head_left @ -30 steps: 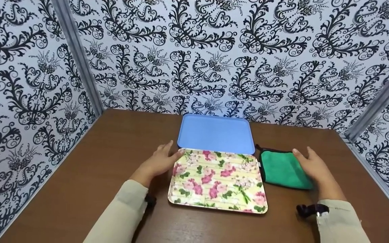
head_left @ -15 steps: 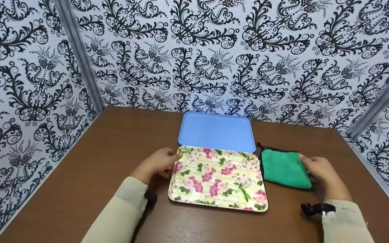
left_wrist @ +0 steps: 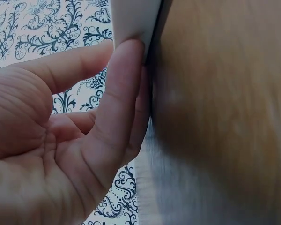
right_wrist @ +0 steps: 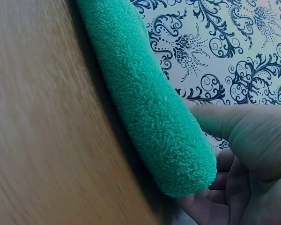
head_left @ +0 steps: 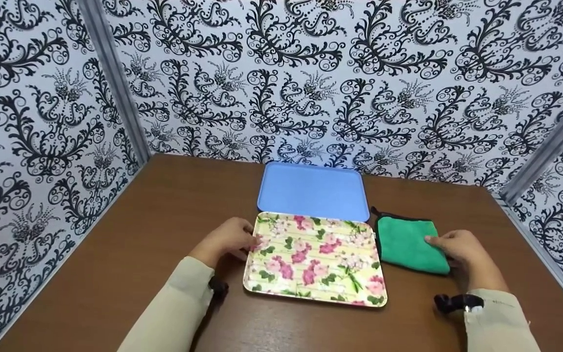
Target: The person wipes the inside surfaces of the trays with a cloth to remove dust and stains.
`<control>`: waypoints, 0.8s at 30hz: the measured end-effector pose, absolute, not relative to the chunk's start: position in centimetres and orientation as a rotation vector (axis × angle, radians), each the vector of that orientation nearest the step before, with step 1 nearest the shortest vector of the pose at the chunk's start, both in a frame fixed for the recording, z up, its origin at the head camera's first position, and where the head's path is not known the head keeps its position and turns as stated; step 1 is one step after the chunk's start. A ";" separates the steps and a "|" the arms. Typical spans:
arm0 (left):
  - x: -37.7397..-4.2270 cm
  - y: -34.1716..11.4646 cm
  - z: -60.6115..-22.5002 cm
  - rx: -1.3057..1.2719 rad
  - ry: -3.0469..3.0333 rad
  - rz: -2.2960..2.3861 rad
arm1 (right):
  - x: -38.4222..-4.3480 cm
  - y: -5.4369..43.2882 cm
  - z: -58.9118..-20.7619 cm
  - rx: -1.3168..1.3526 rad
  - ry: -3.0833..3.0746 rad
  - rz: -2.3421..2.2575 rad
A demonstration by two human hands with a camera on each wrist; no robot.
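A rectangular tray [head_left: 315, 259] with pink flowers on pale yellow lies on the brown table in the head view. My left hand [head_left: 230, 237] grips its left edge, thumb on top. In the left wrist view, fingers [left_wrist: 117, 93] press against and under the tray's pale side [left_wrist: 133, 18]. To the right lies a folded green cloth [head_left: 408, 244] with black trim, close beside the tray. My right hand [head_left: 467, 249] pinches its right edge, thumb over the top. Seen from the right wrist, the thick fuzzy fold of the cloth [right_wrist: 145, 103] sits between thumb and fingers [right_wrist: 218, 206].
Directly behind the floral tray, a plain blue tray [head_left: 313, 190] lies on the table. Walls with black scroll patterns [head_left: 301, 88] rise behind and on both sides of the wooden table [head_left: 179, 195].
Both hands came down from open, raised fingers to grip the floral tray's left edge and the green cloth's right edge. The right thumb slid inward over the cloth. Trays stay nearly in place.
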State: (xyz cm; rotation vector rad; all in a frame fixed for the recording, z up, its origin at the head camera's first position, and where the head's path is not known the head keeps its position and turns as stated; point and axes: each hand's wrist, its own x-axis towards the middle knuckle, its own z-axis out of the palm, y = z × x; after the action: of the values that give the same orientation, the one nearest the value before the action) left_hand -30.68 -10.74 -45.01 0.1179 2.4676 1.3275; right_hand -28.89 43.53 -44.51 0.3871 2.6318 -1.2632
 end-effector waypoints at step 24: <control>-30.6 -10.7 -45.1 0.136 2.520 1.309 | -28.9 43.2 -44.6 0.373 2.669 -1.229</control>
State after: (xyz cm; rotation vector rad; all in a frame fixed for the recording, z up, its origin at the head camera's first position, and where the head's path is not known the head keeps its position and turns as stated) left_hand -30.59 -10.70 -45.13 0.1364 2.5197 1.3089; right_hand -28.93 43.25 -44.57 0.3728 2.6687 -1.2290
